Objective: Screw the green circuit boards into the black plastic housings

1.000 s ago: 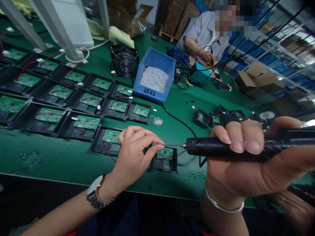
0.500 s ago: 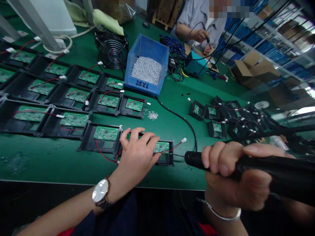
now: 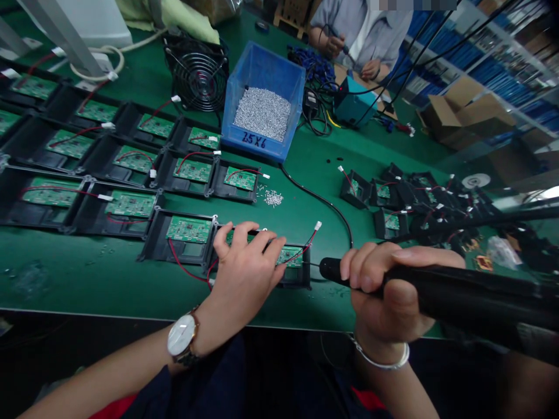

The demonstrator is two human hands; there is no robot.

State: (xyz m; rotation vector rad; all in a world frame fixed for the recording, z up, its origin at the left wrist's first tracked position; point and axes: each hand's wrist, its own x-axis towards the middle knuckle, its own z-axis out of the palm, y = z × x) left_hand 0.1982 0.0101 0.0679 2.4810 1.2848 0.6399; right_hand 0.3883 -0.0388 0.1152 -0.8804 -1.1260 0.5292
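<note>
My left hand (image 3: 244, 265) lies with fingers spread flat on a black plastic housing (image 3: 301, 279) holding a green circuit board (image 3: 289, 256) with a red wire (image 3: 305, 244). My right hand (image 3: 384, 297) is wrapped round a black electric screwdriver (image 3: 437, 291). Its bit points left at the right edge of that board. A watch sits on my left wrist and a bracelet on the right.
Rows of black housings with green boards (image 3: 131, 205) fill the left of the green table (image 3: 65, 279). A blue bin of screws (image 3: 262, 110), a black fan (image 3: 198, 73) and a loose screw pile (image 3: 273, 198) lie behind. More housings (image 3: 414, 201) are heaped right. Another person (image 3: 358, 35) works at the far side.
My left hand went from pinching at the screwdriver tip to lying flat on the housing. The screwdriver dropped lower and its bit now meets the board's right edge.
</note>
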